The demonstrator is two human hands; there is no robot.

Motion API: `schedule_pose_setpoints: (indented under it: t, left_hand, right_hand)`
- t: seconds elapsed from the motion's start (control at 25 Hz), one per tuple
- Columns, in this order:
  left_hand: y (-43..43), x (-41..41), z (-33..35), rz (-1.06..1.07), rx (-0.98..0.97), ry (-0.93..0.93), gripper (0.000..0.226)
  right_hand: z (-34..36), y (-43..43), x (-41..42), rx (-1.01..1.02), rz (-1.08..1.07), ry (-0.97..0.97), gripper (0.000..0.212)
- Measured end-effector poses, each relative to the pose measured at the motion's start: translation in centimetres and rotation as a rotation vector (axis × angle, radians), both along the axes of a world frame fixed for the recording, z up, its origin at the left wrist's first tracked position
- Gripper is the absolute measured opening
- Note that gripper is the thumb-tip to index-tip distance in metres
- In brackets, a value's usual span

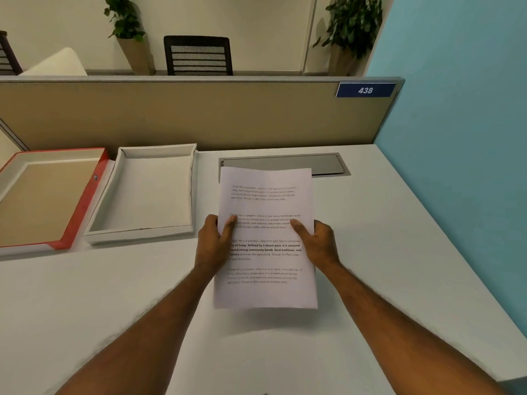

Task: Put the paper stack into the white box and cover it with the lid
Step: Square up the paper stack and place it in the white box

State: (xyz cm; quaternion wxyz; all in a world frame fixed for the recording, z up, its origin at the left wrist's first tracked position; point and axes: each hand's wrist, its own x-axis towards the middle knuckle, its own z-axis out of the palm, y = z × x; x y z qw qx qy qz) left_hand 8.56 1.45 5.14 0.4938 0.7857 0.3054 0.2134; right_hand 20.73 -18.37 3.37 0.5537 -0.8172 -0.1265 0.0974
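Desk (370, 252) white, tan partition (199, 115) behind; teal wall (462, 109) right.

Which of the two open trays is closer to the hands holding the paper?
The all-white box, just left of the left hand; the red-edged lid lies farther left.

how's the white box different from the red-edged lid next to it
The white box is white inside and out; the lid has red outer sides and a tan inner panel. The box sits nearer the paper stack; the lid lies further left, partly out of frame. Both are shallow, open side up and empty.
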Motion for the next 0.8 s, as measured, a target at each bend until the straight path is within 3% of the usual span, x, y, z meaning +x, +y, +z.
schedule_pose_setpoints:
  t: [0.04,0.2,0.48,0.8]
  left_hand:
    - [0.1,-0.1,-0.3,0.013,-0.032,0.015,0.036]
    - [0.2,-1.3,-2.3,0.103,-0.155,0.064,0.047]
    - [0.4,-5.3,-6.6,0.155,-0.288,0.120,0.050]
    - [6.7,-6.4,-5.2,0.187,-0.245,0.091,0.049]
  right_hand:
    - [-0.1,0.1,0.0,-0.004,-0.005,0.026,0.028]
    - [-1.4,0.5,-0.9,-0.001,-0.047,0.168,0.051]
    - [-4.8,1.3,-3.9,-0.052,0.003,0.261,0.049]
    - [-4.0,7.5,-4.3,-0.039,0.023,0.252,0.050]
